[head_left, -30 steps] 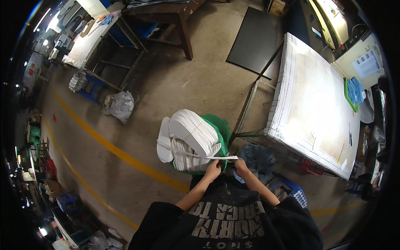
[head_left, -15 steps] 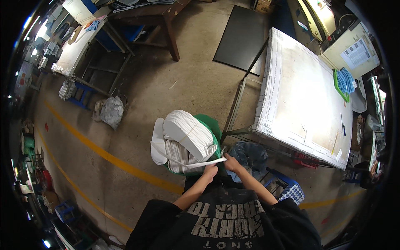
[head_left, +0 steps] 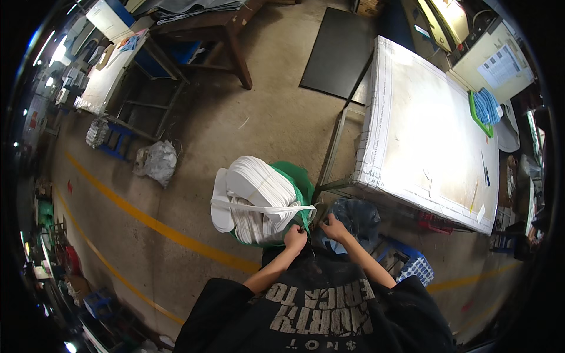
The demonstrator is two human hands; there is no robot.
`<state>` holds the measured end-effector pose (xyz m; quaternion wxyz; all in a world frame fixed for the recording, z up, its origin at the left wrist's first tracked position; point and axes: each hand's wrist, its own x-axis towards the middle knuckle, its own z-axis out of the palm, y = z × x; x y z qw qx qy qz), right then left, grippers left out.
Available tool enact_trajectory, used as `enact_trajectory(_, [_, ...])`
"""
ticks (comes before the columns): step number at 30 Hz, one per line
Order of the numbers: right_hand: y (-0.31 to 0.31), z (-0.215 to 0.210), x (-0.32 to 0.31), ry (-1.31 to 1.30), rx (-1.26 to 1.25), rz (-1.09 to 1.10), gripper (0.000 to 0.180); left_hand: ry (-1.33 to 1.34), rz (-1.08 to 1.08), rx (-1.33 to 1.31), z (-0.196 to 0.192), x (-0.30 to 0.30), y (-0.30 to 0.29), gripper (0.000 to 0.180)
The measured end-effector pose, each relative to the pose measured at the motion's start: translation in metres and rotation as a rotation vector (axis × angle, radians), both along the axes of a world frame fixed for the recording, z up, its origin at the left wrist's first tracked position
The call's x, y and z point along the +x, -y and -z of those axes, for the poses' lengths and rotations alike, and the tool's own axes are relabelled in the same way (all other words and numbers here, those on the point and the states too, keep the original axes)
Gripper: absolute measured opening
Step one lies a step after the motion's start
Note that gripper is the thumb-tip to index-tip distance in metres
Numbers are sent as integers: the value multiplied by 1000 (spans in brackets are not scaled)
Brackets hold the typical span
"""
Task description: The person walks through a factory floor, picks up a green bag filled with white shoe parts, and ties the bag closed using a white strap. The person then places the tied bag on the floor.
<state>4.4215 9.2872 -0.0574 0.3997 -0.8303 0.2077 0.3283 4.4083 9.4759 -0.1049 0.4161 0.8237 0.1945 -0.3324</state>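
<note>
**Both hands at the strap of a white bundle**

Centre of the frame, just below the middle: the left hand (head_left: 295, 238) is clenched at the lower right edge of a thick stack of white flat foam-like sheets (head_left: 256, 197), gripping the end of the white strap (head_left: 265, 209) that runs across the stack. The stack sits in a green bag (head_left: 297, 179), whose rim peeks out at the top right and along the bottom. Just to the right, the right hand (head_left: 334, 227) is curled with fingers closed, close to the same strap end and resting against a dark blue plastic bag (head_left: 356, 216); what exactly it pinches I cannot tell. The two hands are near each other, not touching.

Right of centre, a large white-topped bench (head_left: 424, 135) fills the upper right, with a green tray of blue sheets (head_left: 484, 109) at its far corner. A blue plastic crate (head_left: 412, 267) lies on the concrete floor at lower right. A yellow floor line (head_left: 147, 220) crosses the left side, and a grey filled sack (head_left: 156, 162) sits at left.
</note>
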Motion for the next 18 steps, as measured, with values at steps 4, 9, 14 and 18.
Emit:
enact_trajectory(4, [-1,-18,4,99,-74,-208,38,38,-158,-81,8,-11,-4,34])
enact_trajectory(9, [-21,-25,5,442,295,-323,36,194,-91,-155,9,-18,-14,25])
enact_trajectory(14, [-42,-30,5,446,3,-592,53,197,-220,-280,18,-19,-24,20])
enact_trajectory(18, [-54,-30,10,507,-194,-724,48,257,-203,-256,15,-17,-27,17])
